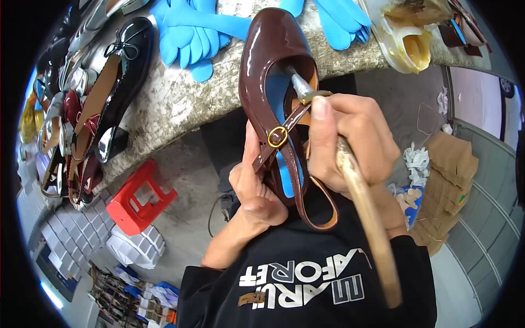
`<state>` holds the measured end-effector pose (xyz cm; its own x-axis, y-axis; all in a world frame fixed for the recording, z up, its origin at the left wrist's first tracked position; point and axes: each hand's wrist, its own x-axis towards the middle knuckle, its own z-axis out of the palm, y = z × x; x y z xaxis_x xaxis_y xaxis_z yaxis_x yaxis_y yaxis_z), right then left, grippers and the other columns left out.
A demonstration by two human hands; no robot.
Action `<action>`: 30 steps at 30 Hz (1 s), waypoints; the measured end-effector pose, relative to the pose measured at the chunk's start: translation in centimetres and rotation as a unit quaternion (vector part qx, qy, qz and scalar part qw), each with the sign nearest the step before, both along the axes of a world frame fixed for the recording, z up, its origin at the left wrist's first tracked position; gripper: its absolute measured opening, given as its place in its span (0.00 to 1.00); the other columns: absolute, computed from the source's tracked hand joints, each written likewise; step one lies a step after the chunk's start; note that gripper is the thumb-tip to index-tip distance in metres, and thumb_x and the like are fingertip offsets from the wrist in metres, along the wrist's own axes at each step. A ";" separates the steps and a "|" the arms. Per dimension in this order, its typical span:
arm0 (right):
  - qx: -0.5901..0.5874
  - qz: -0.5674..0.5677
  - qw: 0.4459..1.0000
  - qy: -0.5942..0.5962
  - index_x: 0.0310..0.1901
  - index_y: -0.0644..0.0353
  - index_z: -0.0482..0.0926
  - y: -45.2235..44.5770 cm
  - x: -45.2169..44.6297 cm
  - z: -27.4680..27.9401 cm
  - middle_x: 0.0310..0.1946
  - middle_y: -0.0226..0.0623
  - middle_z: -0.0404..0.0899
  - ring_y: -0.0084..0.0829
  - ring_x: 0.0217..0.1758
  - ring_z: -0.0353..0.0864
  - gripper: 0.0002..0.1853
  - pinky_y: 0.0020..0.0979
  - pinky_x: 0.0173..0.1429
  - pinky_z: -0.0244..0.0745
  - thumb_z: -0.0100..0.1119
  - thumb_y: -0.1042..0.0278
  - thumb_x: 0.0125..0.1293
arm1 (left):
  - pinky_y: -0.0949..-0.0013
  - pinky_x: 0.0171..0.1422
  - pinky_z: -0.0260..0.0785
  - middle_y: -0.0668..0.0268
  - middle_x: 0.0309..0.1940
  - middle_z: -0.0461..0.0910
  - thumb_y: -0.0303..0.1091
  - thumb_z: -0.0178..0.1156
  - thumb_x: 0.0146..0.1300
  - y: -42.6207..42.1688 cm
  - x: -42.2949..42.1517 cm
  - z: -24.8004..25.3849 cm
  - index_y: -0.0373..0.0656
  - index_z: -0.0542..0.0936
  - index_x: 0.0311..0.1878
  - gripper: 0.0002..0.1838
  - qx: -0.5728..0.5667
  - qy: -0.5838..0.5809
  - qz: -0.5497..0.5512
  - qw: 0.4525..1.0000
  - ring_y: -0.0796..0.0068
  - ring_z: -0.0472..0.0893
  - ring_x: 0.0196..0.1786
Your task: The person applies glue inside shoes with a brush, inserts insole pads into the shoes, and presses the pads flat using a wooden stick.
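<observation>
A glossy dark-brown slingback shoe (254,71) with a round gold buckle is held toe-up over the table's near edge. My left hand (254,194) grips it from the left and below, with its fingers partly hidden behind it. Inside the shoe lies a blue lining (278,90), and the heel strap loops down below. My right hand (355,139) is closed around a wooden-handled brush (372,229). The brush's metal ferrule reaches into the shoe's opening; its bristles are hidden inside. Whether my right fingers also touch the ankle strap, I cannot tell.
On the worn table (180,109) are stacks of blue insole pieces (191,33) and a glue-smeared container (410,46). Several shoes, including a black bow flat (134,60), crowd the left side. A red stool (139,199) and flattened cardboard (445,180) are on the floor.
</observation>
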<state>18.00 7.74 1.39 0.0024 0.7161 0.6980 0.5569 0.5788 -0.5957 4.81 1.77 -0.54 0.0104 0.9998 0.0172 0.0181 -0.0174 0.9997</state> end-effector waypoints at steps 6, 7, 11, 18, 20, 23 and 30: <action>-0.183 0.033 0.978 0.098 0.34 0.65 0.74 -2.6 1.4 1.3 0.29 0.43 0.80 0.23 0.20 0.76 0.04 0.24 0.25 0.73 0.56 0.79 0.68 | 0.72 0.52 0.76 0.39 0.54 0.78 0.81 0.21 0.59 -0.5 0.4 -1.4 0.14 0.52 0.69 0.65 0.037 0.022 0.033 0.999 0.57 0.84 0.50; -0.196 0.044 0.973 0.116 0.36 0.65 0.74 -2.9 1.7 1.3 0.30 0.43 0.79 0.22 0.20 0.75 0.03 0.24 0.25 0.73 0.55 0.79 0.69 | 0.72 0.53 0.76 0.38 0.55 0.77 0.81 0.21 0.59 -0.6 0.3 -1.2 0.14 0.53 0.69 0.65 0.024 0.018 0.020 0.999 0.57 0.84 0.51; -0.196 0.099 0.971 0.094 0.38 0.67 0.75 -4.3 3.7 2.1 0.32 0.43 0.80 0.20 0.19 0.75 0.02 0.22 0.23 0.73 0.54 0.79 0.67 | 0.72 0.52 0.76 0.40 0.55 0.77 0.83 0.19 0.57 -1.2 0.3 -1.0 0.14 0.53 0.69 0.67 -0.012 0.030 0.025 0.999 0.58 0.84 0.51; 0.045 -0.032 0.973 0.222 0.28 0.62 0.68 -8.5 11.0 5.5 0.26 0.42 0.76 0.22 0.13 0.69 0.11 0.21 0.17 0.66 0.57 0.70 0.68 | 0.60 0.62 0.71 0.44 0.57 0.76 0.91 0.21 0.44 -1.8 -0.1 -0.5 0.22 0.57 0.70 0.74 -0.113 -0.274 0.132 0.946 0.59 0.79 0.56; 0.106 -0.219 0.944 0.223 0.31 0.62 0.70 -7.8 14.2 8.0 0.29 0.40 0.74 0.22 0.20 0.69 0.09 0.21 0.23 0.66 0.55 0.70 0.69 | 0.52 0.54 0.77 0.39 0.48 0.79 0.82 0.34 0.59 -0.7 -0.3 0.0 0.30 0.66 0.66 0.57 -0.032 -0.404 0.197 0.893 0.48 0.83 0.42; -0.065 -0.163 0.984 0.044 0.42 0.67 0.81 -3.0 15.4 12.5 0.38 0.41 0.79 0.25 0.31 0.76 0.07 0.21 0.35 0.71 0.59 0.76 0.64 | 0.49 0.52 0.77 0.40 0.43 0.81 0.78 0.25 0.64 1.0 -1.5 1.8 0.30 0.68 0.63 0.54 0.055 -0.444 0.192 0.874 0.46 0.83 0.35; -0.184 -0.057 0.804 -0.562 0.26 0.57 0.85 5.4 3.4 6.7 0.25 0.37 0.83 0.37 0.36 0.82 0.03 0.39 0.36 0.76 0.64 0.70 0.50 | 0.53 0.62 0.71 0.44 0.49 0.79 0.69 0.25 0.71 -1.1 -9.4 -0.9 0.27 0.68 0.60 0.46 0.235 -0.313 0.194 0.899 0.56 0.82 0.47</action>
<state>21.36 13.12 8.10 -0.4025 0.9143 0.0463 0.9001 0.3860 0.2020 -4.55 0.69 -1.47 -0.4973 0.8067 0.3192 -0.4502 -0.5545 0.6999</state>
